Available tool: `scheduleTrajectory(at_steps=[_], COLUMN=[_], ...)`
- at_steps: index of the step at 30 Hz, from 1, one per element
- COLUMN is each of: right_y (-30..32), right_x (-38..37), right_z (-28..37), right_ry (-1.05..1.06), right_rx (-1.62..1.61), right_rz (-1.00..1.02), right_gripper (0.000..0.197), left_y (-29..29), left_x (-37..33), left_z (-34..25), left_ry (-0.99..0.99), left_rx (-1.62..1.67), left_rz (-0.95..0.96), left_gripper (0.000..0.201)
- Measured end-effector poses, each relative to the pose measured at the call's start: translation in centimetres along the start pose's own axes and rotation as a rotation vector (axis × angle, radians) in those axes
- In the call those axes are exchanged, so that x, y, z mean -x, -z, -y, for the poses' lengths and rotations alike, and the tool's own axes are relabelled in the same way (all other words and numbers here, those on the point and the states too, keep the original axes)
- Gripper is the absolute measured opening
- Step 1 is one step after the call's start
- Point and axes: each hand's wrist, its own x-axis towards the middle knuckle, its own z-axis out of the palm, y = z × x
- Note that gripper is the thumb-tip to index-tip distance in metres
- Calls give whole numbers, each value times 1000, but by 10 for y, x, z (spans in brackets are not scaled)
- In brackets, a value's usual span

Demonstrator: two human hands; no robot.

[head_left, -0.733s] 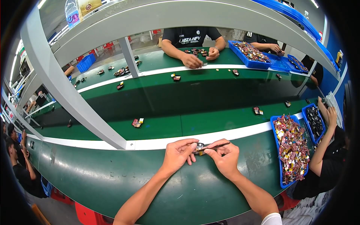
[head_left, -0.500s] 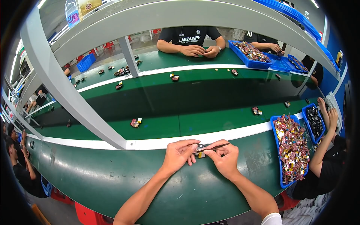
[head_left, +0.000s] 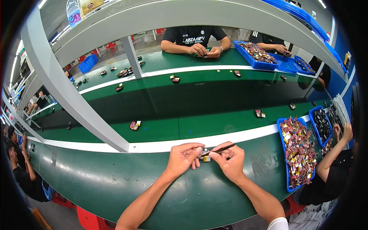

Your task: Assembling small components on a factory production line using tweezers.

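My left hand (head_left: 181, 158) is closed on a small dark electronic assembly (head_left: 206, 150), holding it above the green tabletop (head_left: 153, 172). A yellow and white piece (head_left: 207, 158) shows at its lower edge, between my hands. In the fingers of my right hand (head_left: 231, 159) is a slim dark tool (head_left: 227, 148), like tweezers. It slants down to the left, its lower end close against the assembly. My fingers partly hide both the assembly and the tool's tip.
Beyond a white rail (head_left: 184, 143), a green conveyor belt (head_left: 161, 128) carries scattered small assemblies (head_left: 135, 125). At right stand a blue tray (head_left: 297, 153) of wired parts and a tray of black parts (head_left: 321, 123). A grey post (head_left: 76, 96) rises at left. Co-workers sit opposite and at both sides.
Assemblies on the belt have shifted left. The tool in my right hand has turned slightly; my left hand is nearly still. The co-worker's hands at the right have lowered.
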Motion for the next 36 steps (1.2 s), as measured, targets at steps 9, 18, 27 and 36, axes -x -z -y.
scheduleTrajectory(at_steps=[9,18,27,36], right_y=[-1,-4,-5,-8], right_x=[1,5,8,8], right_z=[1,-2,-3,1], right_ry=[4,181,238,330], right_rx=[8,181,283,352], right_rz=[-15,-68,-72,-82], right_gripper=[12,15,13,10], left_y=[1,1,2,0], left_x=[-1,-2,-2,-2], left_z=[0,0,2,0], left_ry=[-5,-3,-6,11], left_rx=[2,59,64,67], left_rz=[0,-40,-41,-53], left_gripper=[23,24,25,25])
